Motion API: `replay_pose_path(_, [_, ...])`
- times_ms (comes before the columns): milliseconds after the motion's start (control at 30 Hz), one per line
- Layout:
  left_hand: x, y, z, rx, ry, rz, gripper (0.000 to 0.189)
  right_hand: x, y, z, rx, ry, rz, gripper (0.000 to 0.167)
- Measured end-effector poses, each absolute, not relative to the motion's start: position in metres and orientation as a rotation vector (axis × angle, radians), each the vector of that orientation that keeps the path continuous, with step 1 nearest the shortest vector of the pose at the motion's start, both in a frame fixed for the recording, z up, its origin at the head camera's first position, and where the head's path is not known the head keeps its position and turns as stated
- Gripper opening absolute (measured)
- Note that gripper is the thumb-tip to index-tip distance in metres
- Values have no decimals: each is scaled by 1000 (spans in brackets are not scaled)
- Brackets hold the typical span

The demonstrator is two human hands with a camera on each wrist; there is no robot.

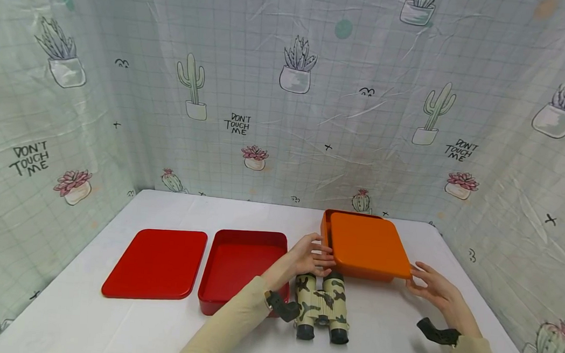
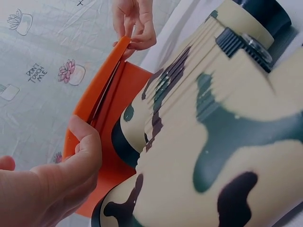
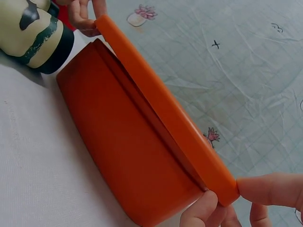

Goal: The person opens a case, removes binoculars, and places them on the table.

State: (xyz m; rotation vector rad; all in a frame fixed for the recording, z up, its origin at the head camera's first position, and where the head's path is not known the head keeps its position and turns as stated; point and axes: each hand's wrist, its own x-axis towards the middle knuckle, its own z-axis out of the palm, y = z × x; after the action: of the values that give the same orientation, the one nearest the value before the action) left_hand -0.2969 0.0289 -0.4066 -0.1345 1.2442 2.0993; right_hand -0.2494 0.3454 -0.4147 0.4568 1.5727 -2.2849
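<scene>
Left hand (image 1: 307, 256): at the near left corner of the orange lid (image 1: 368, 244), fingers (image 2: 87, 146) a little apart and touching the rim; pinching or merely pressing, hard to tell with the tips partly hidden.
Right hand (image 1: 433, 291): at the near right corner of the same lid, pinching the rim with a narrow grip, fingertips (image 3: 270, 189) on either side of the corner.
Orange lid: top face up, near side running left to right, roughly along the far edge of the worktop (image 1: 379, 333); nearly square in outline, so barely any long axis.
Orange box (image 3: 128, 137): under the lid, close to the far edge of the worktop and toward its far right corner; left and far rims uncovered, with a narrow gap under the lid's near rim.
Camouflage binoculars (image 1: 322, 308): just in front of the orange box, barrels side by side, long axis from the near edge toward the far edge.
Red box (image 1: 238, 268): left of the binoculars, uncovered, partly behind the left sleeve (image 1: 229, 330).
Red lid (image 1: 158, 263): flat beside the red box, toward the left edge of the worktop.
Patterned sheet (image 1: 252, 34): upright behind the far edge, printed with potted cacti.
</scene>
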Motion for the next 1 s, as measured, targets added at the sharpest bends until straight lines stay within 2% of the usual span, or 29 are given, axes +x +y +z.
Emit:
replay_pose_path(533, [-295,28,-405,-108,1244,2068,54,-245,349,-417,451,1630,-2245,87])
replay_pose_path(833, [-288,29,-401,-99,1199,2060,55,-235,354,-417,429,1605,-2265,84])
replay_pose_path(1000, [-282,29,-401,-62,1161,2056,55,-220,362,-416,350,1849,-2101,72])
